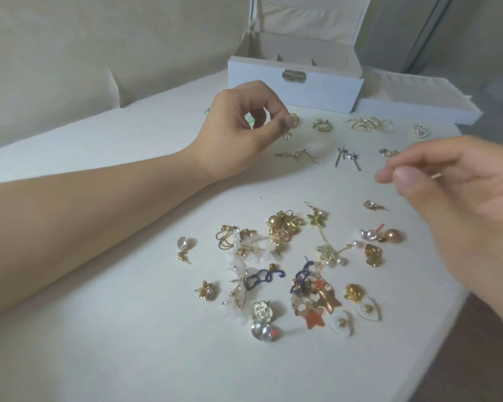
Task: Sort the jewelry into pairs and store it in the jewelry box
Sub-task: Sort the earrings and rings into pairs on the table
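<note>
White counter (128,329) before us — our left hand (238,126) pinches a gold earring (293,121); right hand (459,192), blurred, perhaps pinches something thin. We should set mates side by side near the far edge.

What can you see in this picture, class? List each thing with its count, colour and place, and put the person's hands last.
jewelry box: one, white, lid open, far side of the table.
tray: one, white, right of the box.
sorted earrings: several small groups, mostly gold and silver, in rows in front of the box.
unsorted pile: many pieces, gold, pearl, white, blue and orange, near middle of the table.
table: one, white.
left hand: one, its grip pinching a small gold earring above the sorted rows.
right hand: one, blurred, at the right edge, fingertips pinched together; anything held is too blurred to tell.
</note>
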{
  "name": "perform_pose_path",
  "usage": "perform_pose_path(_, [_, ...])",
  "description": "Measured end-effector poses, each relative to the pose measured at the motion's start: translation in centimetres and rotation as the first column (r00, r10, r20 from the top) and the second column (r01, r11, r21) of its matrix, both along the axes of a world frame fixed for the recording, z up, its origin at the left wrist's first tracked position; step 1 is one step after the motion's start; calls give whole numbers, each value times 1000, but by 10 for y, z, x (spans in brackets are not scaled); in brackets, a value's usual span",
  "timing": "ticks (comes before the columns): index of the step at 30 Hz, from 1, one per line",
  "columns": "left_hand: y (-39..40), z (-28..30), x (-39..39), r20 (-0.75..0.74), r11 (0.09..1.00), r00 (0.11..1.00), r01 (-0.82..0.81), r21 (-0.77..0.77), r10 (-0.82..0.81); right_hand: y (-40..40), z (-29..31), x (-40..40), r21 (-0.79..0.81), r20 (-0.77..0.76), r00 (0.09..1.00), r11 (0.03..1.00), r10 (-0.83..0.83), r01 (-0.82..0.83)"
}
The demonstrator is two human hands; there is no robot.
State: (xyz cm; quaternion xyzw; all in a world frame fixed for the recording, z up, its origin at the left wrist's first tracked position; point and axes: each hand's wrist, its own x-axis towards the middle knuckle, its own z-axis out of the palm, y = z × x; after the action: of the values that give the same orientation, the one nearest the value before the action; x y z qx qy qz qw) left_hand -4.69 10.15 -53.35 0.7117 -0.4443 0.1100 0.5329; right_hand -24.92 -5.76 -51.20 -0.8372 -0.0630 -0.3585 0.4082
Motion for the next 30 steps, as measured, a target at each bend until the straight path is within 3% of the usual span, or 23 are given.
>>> perform_pose_path(3, [0,0,-1,5,1000,1000,2,5,-2,-27,-13,6,68,-55,986,984,-158,162])
perform_pose_path(12, [0,1,-1,-4,1000,1000,8,8,-8,-36,-34,8,38,-271,956,991,-114,129])
perform_pose_path(23, [-1,0,0,-10,999,999,36,-25,-37,-46,-39,8,105,-259,943,964,-211,245])
perform_pose_path(26, [-2,1,-2,-17,999,999,36,-28,-37,-41,-34,5,44,-217,952,973,-214,228])
perform_pose_path(30, [-2,2,-4,-22,999,999,38,-24,-39,-24,-25,-8,-265,-52,986,954,-160,141])
